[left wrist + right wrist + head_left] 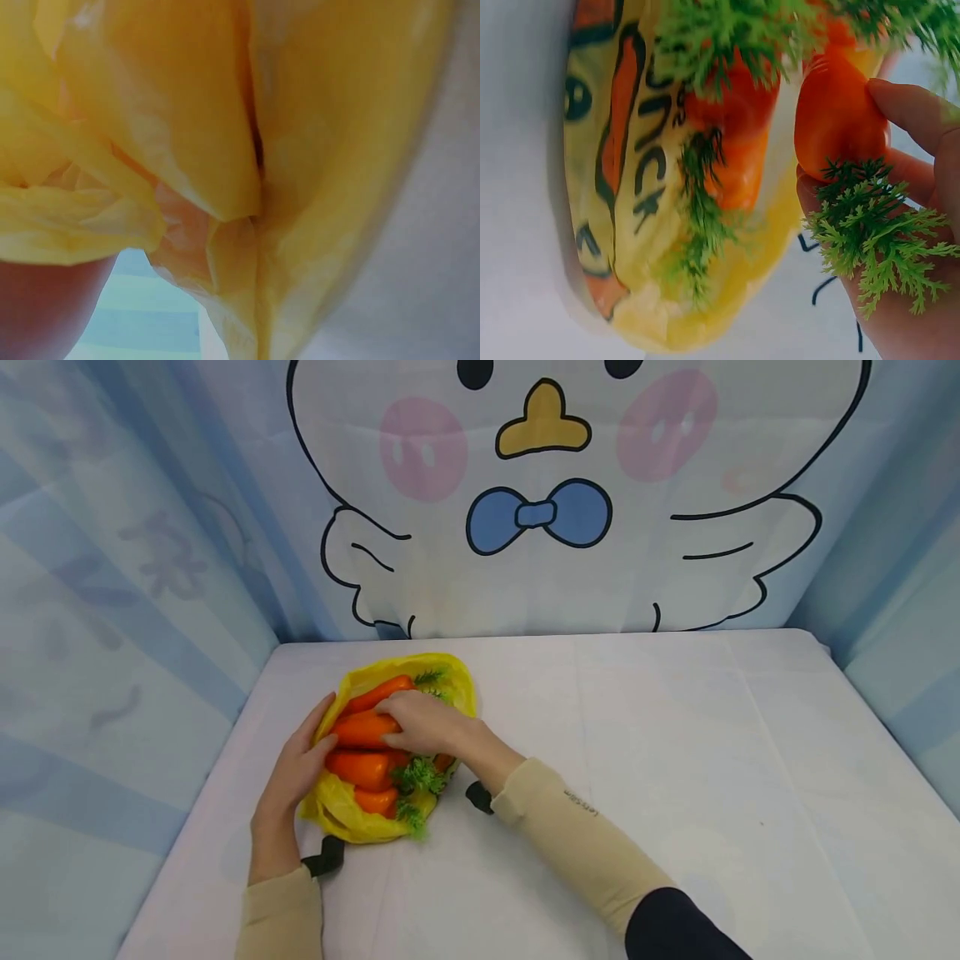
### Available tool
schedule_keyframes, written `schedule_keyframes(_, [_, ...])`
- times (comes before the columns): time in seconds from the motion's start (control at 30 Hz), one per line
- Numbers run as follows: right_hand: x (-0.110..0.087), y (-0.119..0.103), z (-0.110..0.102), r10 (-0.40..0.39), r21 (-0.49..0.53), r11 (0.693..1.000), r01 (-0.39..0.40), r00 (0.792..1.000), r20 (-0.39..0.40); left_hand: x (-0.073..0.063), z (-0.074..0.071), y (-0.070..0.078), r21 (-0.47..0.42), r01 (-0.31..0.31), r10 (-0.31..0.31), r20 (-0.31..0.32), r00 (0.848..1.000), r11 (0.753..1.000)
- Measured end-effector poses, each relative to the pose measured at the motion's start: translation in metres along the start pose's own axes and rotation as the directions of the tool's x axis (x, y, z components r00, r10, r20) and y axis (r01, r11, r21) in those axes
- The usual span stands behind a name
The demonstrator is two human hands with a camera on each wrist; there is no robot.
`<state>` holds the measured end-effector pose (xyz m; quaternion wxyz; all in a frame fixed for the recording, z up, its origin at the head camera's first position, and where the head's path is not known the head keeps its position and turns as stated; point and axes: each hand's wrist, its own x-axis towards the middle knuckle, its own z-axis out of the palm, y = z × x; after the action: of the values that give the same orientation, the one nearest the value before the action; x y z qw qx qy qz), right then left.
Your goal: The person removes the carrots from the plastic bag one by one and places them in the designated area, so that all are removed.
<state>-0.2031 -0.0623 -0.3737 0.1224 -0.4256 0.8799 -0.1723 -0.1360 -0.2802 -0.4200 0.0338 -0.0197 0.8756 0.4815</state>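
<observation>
A curtain printed with a blue bow tie (537, 514) hangs beyond my hands, and a white table (637, 777) spreads beneath them. My right hand (426, 723) pinches the leafy end of one carrot (363, 729), between thumb and fingers, at the open yellow bag (337, 806). My left hand (291, 770) holds the bag's edge, left of that pinch. More carrots (360, 769) lie nearer me than my right fingers. I judge I'm handling this carrot at the mouth; the next move calls for a steady rim and leaves kept free.
</observation>
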Motion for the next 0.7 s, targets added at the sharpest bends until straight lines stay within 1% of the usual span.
schedule_keyframes(0.17, [-0.009,0.007,-0.011,0.005,-0.022,1.000,-0.005,1.000,0.002,0.000,0.000,-0.001,0.001,0.017,-0.017,0.000,1.000,1.000])
schedule_keyframes(0.37, [-0.024,0.021,-0.026,0.019,0.019,1.000,-0.018,1.000,-0.016,0.000,0.000,0.000,-0.014,0.010,-0.010,0.002,1.000,1.000])
schedule_keyframes(0.47, [-0.034,0.032,-0.033,0.015,0.039,0.999,-0.014,0.999,-0.047,0.001,0.000,0.000,-0.021,0.007,-0.007,0.004,1.000,1.000])
schedule_keyframes(0.63, [-0.051,0.056,-0.040,0.032,0.083,0.996,-0.024,0.994,-0.105,0.001,0.000,-0.003,-0.011,0.009,-0.009,-0.006,1.000,1.000])
schedule_keyframes(0.7, [-0.058,0.066,-0.043,0.040,0.086,0.996,-0.029,0.991,-0.127,0.001,0.000,-0.004,-0.007,0.013,-0.013,-0.010,1.000,1.000])
